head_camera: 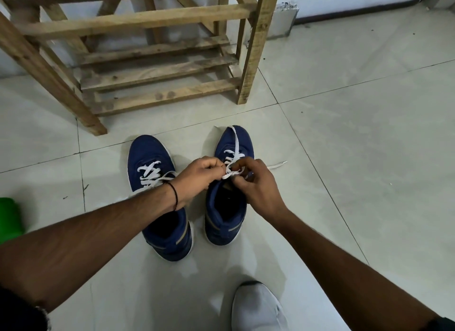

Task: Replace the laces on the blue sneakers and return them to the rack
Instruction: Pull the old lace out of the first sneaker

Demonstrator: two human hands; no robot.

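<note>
Two blue sneakers stand side by side on the tiled floor, toes pointing away from me. The left sneaker (157, 158) has a white lace threaded through its eyelets, partly hidden under my forearm. Over the right sneaker (227, 215), my left hand (197, 178) and my right hand (258, 185) both pinch the white lace (234, 146) near the upper eyelets. One loose lace end runs forward over the toe. Another end (278, 165) lies on the floor to the right.
A wooden slatted shoe rack (157, 79) stands just beyond the sneakers, its shelves bare. A green object (9, 217) sits at the left edge. My foot in a white shoe (258, 308) is at the bottom. Tiled floor (369, 133) spreads to the right.
</note>
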